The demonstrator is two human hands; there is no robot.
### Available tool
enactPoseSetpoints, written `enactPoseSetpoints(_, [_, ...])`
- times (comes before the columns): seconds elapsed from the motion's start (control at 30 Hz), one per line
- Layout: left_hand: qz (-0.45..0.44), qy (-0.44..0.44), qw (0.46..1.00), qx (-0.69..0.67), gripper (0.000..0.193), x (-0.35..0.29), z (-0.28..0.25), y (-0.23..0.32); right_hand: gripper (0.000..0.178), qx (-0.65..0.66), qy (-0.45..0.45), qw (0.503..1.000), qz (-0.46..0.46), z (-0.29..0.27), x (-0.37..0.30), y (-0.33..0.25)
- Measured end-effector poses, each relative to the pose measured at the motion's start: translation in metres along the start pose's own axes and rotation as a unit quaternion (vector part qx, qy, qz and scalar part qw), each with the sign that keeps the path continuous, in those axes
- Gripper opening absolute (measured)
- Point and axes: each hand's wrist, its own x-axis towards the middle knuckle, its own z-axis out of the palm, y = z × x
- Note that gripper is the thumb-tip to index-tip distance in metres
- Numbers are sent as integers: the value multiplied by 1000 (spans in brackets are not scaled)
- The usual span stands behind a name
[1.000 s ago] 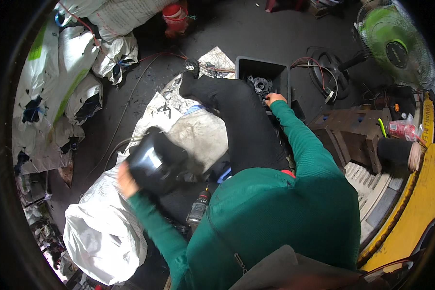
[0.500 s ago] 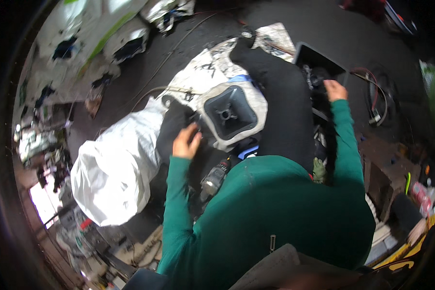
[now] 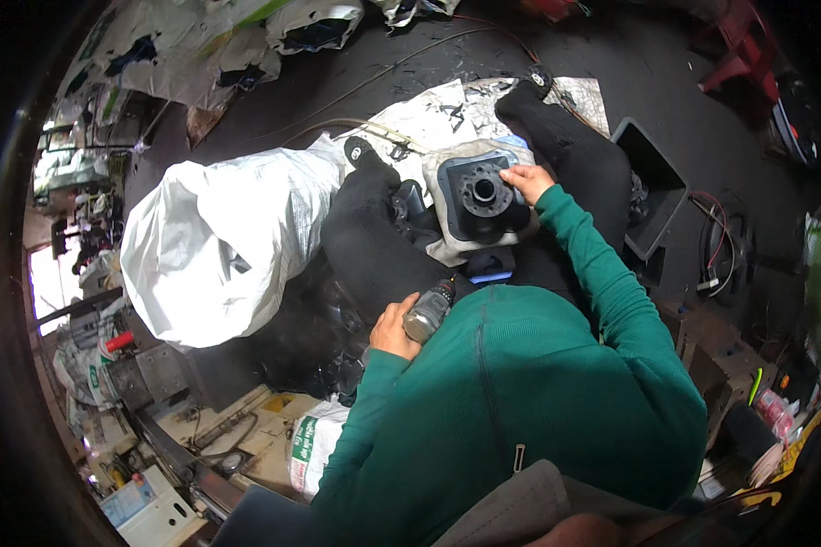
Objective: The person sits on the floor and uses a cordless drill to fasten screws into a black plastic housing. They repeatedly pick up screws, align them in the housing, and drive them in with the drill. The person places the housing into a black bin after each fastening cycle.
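My right hand (image 3: 529, 182) pinches the rim of a black round flanged part (image 3: 500, 201), which has a centre hole and smaller holes around it. The part sits in or just over a square grey fixture (image 3: 449, 173); how deep, I cannot tell. A pale padded wrap (image 3: 436, 248) surrounds that fixture between my legs. Low in front of me, my left hand (image 3: 394, 330) is closed round a power drill (image 3: 429, 312). Its nose points up and to the right, and the palm side is hidden.
Left of my legs lies an open white sack (image 3: 182, 246). At right stands a black bin (image 3: 657, 173) with dark parts beside it. A white sheet (image 3: 429, 114) covers the floor ahead, with a hose (image 3: 374, 128) across it. Coiled cables (image 3: 721, 246) lie farther right.
My right hand came from the bin to the fixture with a black flanged part. The left hand moved down and took hold of the drill. The view shifted.
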Motion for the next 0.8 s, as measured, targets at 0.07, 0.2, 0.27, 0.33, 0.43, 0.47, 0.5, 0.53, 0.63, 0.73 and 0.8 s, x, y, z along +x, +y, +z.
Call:
enactPoseSetpoints(0.07, [4,3,1000,-6,68,0,-1,0,46,-62,32,996,-54,11,22,27])
enactPoseSetpoints(0.2, [-21,-53,997,-48,66,5,-7,-2,47,-132,56,987,-79,12,41,43])
enactPoseSetpoints(0.27, [-59,-101,982,-145,66,7,-13,-3,47,-182,78,976,-94,11,36,38])
enactPoseSetpoints(0.33, [-58,-119,970,-205,68,10,-22,-1,46,-222,96,967,-79,13,27,29])
enactPoseSetpoints(0.43, [-6,-99,957,-272,77,20,-38,7,44,-253,118,955,-98,19,18,15])
enactPoseSetpoints(0.47, [20,-78,959,-273,77,23,-43,10,45,-268,122,951,-97,19,17,11])
enactPoseSetpoints(0.5, [26,-67,957,-280,76,26,-49,13,45,-283,126,946,-91,20,16,7])
enactPoseSetpoints(0.53, [42,-49,957,-283,76,28,-55,16,46,-298,130,943,-77,20,16,3])
enactPoseSetpoints(0.63, [14,-51,958,-282,67,36,-66,24,46,-377,93,917,-95,12,19,-15])
enactPoseSetpoints(0.73, [0,-31,965,-259,57,42,-67,32,44,-443,33,887,-125,7,33,-38])
enactPoseSetpoints(0.8, [-1,-33,975,-218,59,45,-66,38,43,-472,17,868,-153,7,42,-47])
